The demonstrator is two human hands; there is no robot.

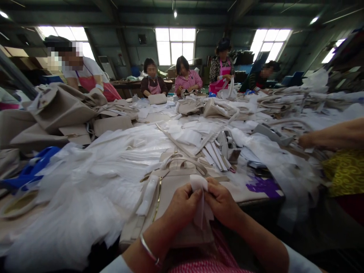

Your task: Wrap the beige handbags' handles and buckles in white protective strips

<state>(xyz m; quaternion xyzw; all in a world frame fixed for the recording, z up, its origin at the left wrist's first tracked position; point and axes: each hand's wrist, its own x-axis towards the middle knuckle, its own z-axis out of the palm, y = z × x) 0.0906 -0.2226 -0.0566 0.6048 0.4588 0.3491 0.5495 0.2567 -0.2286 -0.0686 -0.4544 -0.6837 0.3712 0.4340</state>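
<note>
Between my hands is a piece of white foam sheet (200, 204), creased and hanging down in front of the bag. My left hand (183, 203) pinches its left edge, fingers closed. Opposite it, my right hand (223, 201) grips the other edge, also closed. Below them a beige handbag (170, 193) lies on the table's near edge, its handles toward the far side. A gold zipper (158, 195) runs along its left part, and a white wrapped strip (148, 195) lies beside that. My hands hide part of the bag's front.
Thin white foam sheets (93, 182) spread across the left. Beige bags (62, 110) pile up behind them. A tape dispenser (227, 144) stands right of centre, near purple tape (263, 185). A co-worker's arm (335, 132) reaches in from the right; several people work across the table.
</note>
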